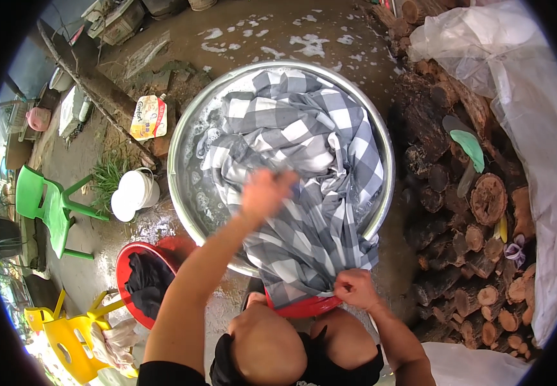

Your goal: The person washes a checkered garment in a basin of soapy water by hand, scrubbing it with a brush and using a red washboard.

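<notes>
A large round metal basin (388, 164) holds soapy water and a bunched grey-and-white checked cloth (288, 241). The cloth hangs over the near rim, down onto a red plastic tub (307, 308) between my knees. Near that tub, my right hand (357, 288) is closed on the gathered edge of the cloth. My left hand (266, 193) is blurred above the middle of the cloth; whether its fingers grip anything cannot be told.
Left of the basin are a red bucket (123, 270) with dark cloth, a white bucket (150, 190), a green chair (56, 207), a yellow chair (73, 340) and a Comfort pouch (148, 117). Stacked firewood (488, 199) and plastic sheeting (543, 159) flank the right side.
</notes>
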Motion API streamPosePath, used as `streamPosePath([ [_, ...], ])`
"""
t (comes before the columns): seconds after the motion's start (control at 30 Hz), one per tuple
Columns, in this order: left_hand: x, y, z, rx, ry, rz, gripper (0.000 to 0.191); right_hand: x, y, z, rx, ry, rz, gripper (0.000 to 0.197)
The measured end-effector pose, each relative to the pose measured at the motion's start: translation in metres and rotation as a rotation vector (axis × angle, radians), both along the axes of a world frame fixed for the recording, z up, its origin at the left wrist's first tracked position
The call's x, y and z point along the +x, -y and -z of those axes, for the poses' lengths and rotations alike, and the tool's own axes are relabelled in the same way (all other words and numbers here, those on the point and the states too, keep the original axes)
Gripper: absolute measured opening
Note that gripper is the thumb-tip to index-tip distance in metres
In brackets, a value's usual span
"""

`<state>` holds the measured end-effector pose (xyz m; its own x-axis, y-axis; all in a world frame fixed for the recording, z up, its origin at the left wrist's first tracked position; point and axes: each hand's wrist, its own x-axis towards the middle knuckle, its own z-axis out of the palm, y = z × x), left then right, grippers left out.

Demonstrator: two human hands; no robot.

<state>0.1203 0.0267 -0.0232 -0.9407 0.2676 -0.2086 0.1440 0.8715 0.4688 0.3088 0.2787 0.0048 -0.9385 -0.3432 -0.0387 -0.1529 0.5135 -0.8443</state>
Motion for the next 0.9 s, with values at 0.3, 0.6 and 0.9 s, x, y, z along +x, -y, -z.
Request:
streamPosePath([
  [0.3, 0.036, 0.057, 0.054, 0.358, -0.423, -0.633, 0.046, -0.119, -0.006, -0.005, 0.460, -0.172, 0.258, 0.021],
  [0.6, 0.043, 0.118, 0.112, 0.476, -0.139, -0.802, 0.052, -0.163, 0.097, 0.069, 0.162, -0.159, 0.203, 0.019],
  [0.9, 0.089, -0.067, -0.025, 0.286, -0.054, 0.383, 0.051, -0.015, -0.005, -0.029, -0.886, 0.450, 0.839, 0.006],
])
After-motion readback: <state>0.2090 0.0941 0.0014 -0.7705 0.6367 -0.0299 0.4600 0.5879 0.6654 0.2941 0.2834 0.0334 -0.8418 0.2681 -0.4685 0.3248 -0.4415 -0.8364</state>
